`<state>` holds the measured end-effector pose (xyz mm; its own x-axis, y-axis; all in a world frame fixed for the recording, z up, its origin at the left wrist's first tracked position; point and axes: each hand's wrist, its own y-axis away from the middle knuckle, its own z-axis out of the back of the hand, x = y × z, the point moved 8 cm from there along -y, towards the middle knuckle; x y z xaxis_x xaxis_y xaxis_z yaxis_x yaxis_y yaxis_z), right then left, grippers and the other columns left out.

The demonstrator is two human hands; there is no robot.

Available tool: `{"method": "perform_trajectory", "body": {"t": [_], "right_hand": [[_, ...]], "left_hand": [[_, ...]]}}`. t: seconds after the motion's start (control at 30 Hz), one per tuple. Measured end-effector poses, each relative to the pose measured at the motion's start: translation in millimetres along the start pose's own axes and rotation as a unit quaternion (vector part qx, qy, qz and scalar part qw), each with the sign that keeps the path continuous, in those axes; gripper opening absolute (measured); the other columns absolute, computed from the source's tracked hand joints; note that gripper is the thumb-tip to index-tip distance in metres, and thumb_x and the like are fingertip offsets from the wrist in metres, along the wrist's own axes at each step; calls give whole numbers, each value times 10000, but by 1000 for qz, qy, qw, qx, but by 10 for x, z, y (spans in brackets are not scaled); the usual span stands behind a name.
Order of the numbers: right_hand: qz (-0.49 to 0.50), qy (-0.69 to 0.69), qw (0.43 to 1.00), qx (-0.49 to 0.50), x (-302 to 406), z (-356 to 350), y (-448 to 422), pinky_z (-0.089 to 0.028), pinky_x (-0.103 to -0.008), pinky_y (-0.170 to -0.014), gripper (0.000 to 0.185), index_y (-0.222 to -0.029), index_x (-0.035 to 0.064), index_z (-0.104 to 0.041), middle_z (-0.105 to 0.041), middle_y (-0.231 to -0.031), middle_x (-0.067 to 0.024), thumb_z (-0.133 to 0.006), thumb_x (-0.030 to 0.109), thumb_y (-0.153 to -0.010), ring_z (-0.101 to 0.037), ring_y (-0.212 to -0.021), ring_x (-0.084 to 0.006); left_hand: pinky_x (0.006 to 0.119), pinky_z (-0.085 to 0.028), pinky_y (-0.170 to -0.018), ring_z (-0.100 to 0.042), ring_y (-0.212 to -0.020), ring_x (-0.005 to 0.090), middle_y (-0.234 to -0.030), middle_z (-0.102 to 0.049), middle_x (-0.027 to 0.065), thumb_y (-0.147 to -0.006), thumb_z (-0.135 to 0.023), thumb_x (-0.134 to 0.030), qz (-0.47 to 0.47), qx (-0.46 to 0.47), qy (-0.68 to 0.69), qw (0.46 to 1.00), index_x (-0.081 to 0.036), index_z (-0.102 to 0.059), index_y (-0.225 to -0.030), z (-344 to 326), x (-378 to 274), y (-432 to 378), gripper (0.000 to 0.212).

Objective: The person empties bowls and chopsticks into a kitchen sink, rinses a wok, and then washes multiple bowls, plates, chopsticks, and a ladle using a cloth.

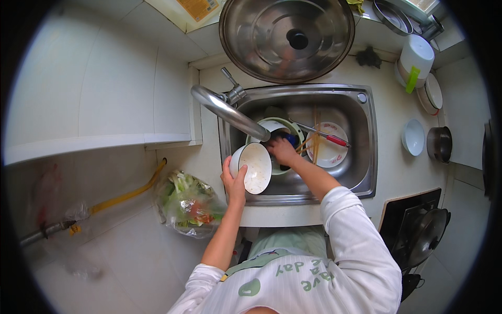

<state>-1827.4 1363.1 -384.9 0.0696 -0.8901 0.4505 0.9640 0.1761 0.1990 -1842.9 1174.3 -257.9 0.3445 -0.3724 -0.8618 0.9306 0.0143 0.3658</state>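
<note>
My left hand [234, 182] grips a white bowl [257, 168] by its side, tilted so that its speckled inside shows. The bowl is over the near left part of the stainless-steel sink [361, 165]. My right hand [283, 151] reaches into a pale green basin [300, 131] under the faucet [231, 112], beside a dark and blue object [291, 139]. Its fingertips are hidden, so any grip cannot be made out. Another white dish [274, 125] sits inside the basin. Right of it, chopsticks [316, 145] and a red-handled utensil [336, 140] lie across a flower-patterned plate [333, 157].
A large metal lid [259, 47] leans behind the sink. Along the right counter stand a pale bowl [413, 137], a metal pot [439, 144] and a white container [417, 59]. A clear bag of vegetable scraps [190, 204] hangs at the left; a lidded pan [425, 237] is lower right.
</note>
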Motion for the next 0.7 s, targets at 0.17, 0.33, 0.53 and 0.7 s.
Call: {"method": "perform_trajectory", "body": {"t": [0.17, 0.33, 0.53, 0.7], "right_hand": [[-169, -308, 911, -215, -619, 518, 162, -499, -319, -671, 272, -871, 40, -692, -681, -758, -88, -472, -8, -718, -630, -679, -267], [-90, -504, 829, -225, 289, 1606, 461, -485, -307, -771, 264, -920, -10, -652, -651, -896, -132, -479, 7, -721, -627, -834, -238], [185, -210, 941, -191, 993, 2136, 510, -423, -430, -886, 433, -1069, 97, -610, -594, -1033, -97, -616, -18, -652, -527, -1060, -304], [57, -71, 991, -101, 582, 2087, 50, -521, -399, -661, 209, -870, 93, -657, -650, -808, -139, -682, 134, -667, -648, -762, -325]], "left_hand": [[321, -410, -929, -521, -1068, 232, -1167, -536, 117, -682, -608, -77, 70, 94, 99, 988, -38, -468, -1286, -378, -99, 14, 622], [298, -442, -869, -556, -1000, 210, -1088, -581, 85, -599, -501, 9, 124, 178, 109, 970, -26, -465, -1295, -513, 97, -244, 698], [273, -441, -728, -541, -822, 194, -883, -543, 41, -562, -475, 31, 197, 325, 157, 911, -17, -573, -1042, -800, -42, -257, 493], [221, -419, -665, -511, -734, 122, -825, -533, -3, -567, -485, 7, 54, 332, 96, 937, -30, -584, -970, -912, -609, -211, 418]]}}
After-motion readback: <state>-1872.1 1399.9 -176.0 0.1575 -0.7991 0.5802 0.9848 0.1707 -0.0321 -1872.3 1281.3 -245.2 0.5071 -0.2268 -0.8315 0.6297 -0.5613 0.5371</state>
